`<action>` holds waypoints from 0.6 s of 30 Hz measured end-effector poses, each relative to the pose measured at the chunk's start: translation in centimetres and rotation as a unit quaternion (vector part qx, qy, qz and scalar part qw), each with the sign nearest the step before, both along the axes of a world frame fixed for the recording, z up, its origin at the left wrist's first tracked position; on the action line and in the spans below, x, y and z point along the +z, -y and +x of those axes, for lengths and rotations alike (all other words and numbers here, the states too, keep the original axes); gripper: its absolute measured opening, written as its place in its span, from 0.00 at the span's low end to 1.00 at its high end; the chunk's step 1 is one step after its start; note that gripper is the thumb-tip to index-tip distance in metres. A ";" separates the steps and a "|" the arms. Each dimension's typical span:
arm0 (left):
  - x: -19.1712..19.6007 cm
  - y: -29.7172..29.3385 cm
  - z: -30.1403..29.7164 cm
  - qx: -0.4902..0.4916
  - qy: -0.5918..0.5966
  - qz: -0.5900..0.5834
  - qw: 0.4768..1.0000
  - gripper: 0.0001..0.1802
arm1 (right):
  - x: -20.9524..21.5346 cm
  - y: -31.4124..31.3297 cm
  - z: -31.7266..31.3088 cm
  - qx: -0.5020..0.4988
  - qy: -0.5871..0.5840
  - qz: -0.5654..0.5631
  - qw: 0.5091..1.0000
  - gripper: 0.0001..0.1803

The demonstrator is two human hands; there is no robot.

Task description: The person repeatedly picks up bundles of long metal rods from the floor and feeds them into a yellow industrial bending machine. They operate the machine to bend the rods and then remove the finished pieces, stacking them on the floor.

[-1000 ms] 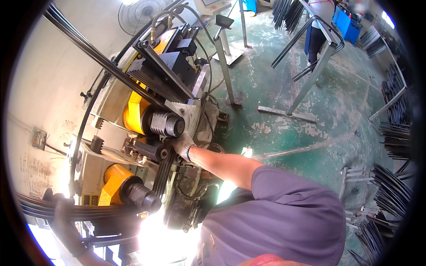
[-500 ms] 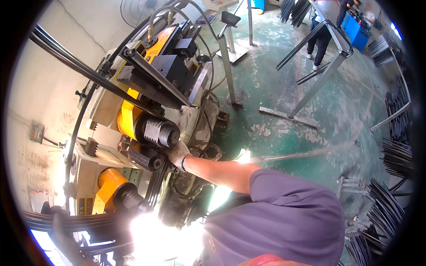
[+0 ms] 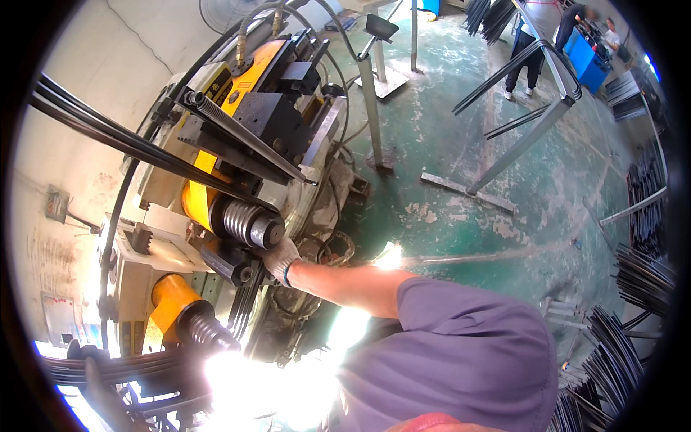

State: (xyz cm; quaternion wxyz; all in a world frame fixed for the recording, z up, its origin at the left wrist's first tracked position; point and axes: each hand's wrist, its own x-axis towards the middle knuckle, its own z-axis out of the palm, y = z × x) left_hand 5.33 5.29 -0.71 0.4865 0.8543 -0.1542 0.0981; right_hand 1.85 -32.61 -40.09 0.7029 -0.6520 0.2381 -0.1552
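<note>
Since a moment ago, only the view has shifted a little; my gloved right hand (image 3: 279, 259) has stayed at the grooved steel roller (image 3: 248, 223) of the yellow-and-black bending machine (image 3: 237, 108). Whether it grips anything I cannot tell. My left hand is out of sight. Curved black metal rods (image 3: 122, 144) already arc through the rollers, so bending seems underway. More finished rods (image 3: 633, 281) lie stacked by the green floor (image 3: 446, 144); I see no containers.

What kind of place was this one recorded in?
Most likely a metalworking shop: a gloved hand rests at a yellow bending machine with grooved rollers, bundles of dark bent rods lie about, and the green concrete floor is worn.
</note>
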 end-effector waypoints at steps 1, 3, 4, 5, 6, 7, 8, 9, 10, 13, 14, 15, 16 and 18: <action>0.7 -0.8 0.2 0.014 0.020 -0.004 1.000 0.31 | -0.1 -0.2 -0.1 -0.021 0.047 0.012 0.999 0.15; -1.1 -1.3 -0.9 0.044 0.030 -0.036 0.998 0.29 | 2.9 -0.1 -2.9 -0.052 0.058 0.140 0.987 0.13; -1.8 -1.2 -3.4 0.072 0.031 -0.048 0.996 0.29 | 8.3 0.3 -6.0 -0.072 0.028 0.264 0.961 0.13; -1.6 0.0 -5.7 0.086 0.035 -0.062 0.994 0.29 | 7.3 0.0 -6.8 -0.109 0.092 0.309 0.940 0.15; -1.7 0.3 -8.6 0.114 0.033 -0.078 0.990 0.28 | 7.7 0.7 -8.6 -0.057 -0.028 0.251 0.966 0.16; -1.5 0.4 -11.9 0.142 0.031 -0.098 0.985 0.28 | 5.2 0.2 -9.2 -0.063 -0.002 0.252 0.966 0.19; -1.7 -0.1 -15.6 0.181 0.030 -0.119 0.976 0.28 | 6.2 0.1 -11.3 -0.069 -0.032 0.083 0.994 0.23; -1.7 -0.2 -19.7 0.222 0.028 -0.139 0.965 0.27 | 7.2 0.3 -13.7 0.026 -0.043 0.092 0.994 0.27; -1.9 -1.0 -22.8 0.255 0.067 -0.117 0.957 0.26 | 6.7 0.3 -14.7 0.044 -0.087 0.005 0.995 0.26; -4.9 -1.6 -29.2 0.288 0.200 -0.018 0.936 0.22 | 5.6 -1.6 -17.5 0.002 0.087 0.072 0.994 0.18; -6.5 -1.8 -31.3 0.284 0.248 0.023 0.926 0.21 | 5.7 -2.3 -18.6 0.007 0.096 0.109 0.989 0.16; -6.4 -2.1 -34.6 0.300 0.276 0.055 0.911 0.19 | 6.1 -3.5 -19.5 0.052 0.098 0.118 0.987 0.15; -6.8 -2.6 -37.4 0.303 0.293 0.064 0.905 0.18 | 5.2 -4.8 -19.6 0.094 0.165 -0.032 0.981 0.16; -5.4 -4.0 -43.7 0.258 0.247 -0.182 0.916 0.14 | 5.2 -7.6 -19.6 0.147 0.294 -0.257 0.909 0.20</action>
